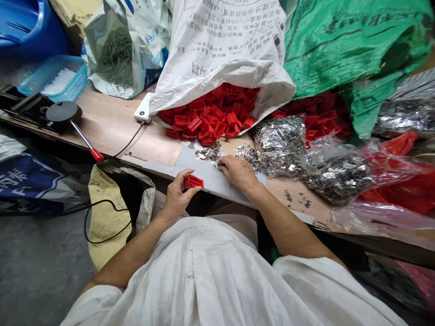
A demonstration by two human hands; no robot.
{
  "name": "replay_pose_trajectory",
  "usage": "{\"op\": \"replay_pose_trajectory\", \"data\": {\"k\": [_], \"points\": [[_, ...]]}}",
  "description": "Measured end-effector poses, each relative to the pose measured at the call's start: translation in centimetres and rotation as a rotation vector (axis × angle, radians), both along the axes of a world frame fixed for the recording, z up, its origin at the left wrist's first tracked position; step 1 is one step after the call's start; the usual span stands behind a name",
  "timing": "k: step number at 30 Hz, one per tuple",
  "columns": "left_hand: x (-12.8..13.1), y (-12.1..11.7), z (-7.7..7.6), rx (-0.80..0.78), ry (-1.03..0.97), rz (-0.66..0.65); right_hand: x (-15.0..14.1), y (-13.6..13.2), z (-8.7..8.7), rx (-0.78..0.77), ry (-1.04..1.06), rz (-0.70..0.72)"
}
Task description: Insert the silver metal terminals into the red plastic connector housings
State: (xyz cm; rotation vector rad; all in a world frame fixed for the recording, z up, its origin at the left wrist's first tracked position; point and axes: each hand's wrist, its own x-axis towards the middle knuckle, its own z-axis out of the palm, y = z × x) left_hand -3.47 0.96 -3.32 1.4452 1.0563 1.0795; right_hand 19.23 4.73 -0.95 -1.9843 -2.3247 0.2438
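Note:
My left hand (177, 195) is closed on a red plastic housing (194, 181), held near the front edge of the bench with its hollow side showing. Over the grey mat (207, 175), my right hand (239, 172) has its fingertips pinched together at the edge of a pile of small metal pieces (208, 152). Whatever lies between those fingertips is too small to make out. Just beyond the right hand sits a second small metal heap (247, 154). Behind both piles, many red housings (210, 118) spill from the mouth of a white woven sack (231, 40).
Clear bags of metal pieces (282, 140) and a green sack (356, 40) crowd the right. Leftward stand a hand press with a red-tipped lever (97, 155), a white device (143, 107) with a cable, a bag of thin rods (117, 56) and a blue basket (73, 88).

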Motion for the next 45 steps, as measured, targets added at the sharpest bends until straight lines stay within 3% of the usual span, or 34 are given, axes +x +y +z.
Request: {"op": "replay_pose_trajectory", "data": {"k": [8,18,21,23,27,31,35,40,45], "points": [[0.3,0.0,0.0,0.042,0.040,0.020,0.5,-0.4,0.4,0.007,0.100,-0.045],[0.1,-0.5,-0.5,0.328,0.168,0.057,1.0,-0.4,-0.7,0.064,0.250,0.056],[0.3,-0.6,-0.5,0.337,0.172,0.058,1.1,-0.4,-0.8,0.072,0.338,0.039],[0.6,-0.6,-0.4,0.253,0.085,0.053,1.2,-0.4,-0.6,0.076,0.411,0.031],[1.4,-0.4,0.2,-0.070,-0.240,-0.021,1.4,-0.7,-0.2,0.071,0.533,-0.003],[1.7,0.0,0.7,-0.291,-0.394,-0.084,1.7,-0.8,-0.3,0.076,0.539,-0.022],[1.5,0.0,0.8,-0.397,-0.471,-0.097,2.1,-0.6,-0.3,0.055,0.487,-0.014],[1.1,-0.2,1.0,-0.503,-0.513,-0.128,4.0,-0.3,0.2,0.147,0.456,-0.101],[0.9,-0.1,1.3,-0.594,-0.594,-0.158,5.7,-0.7,-0.3,0.062,0.284,-0.095]]}}
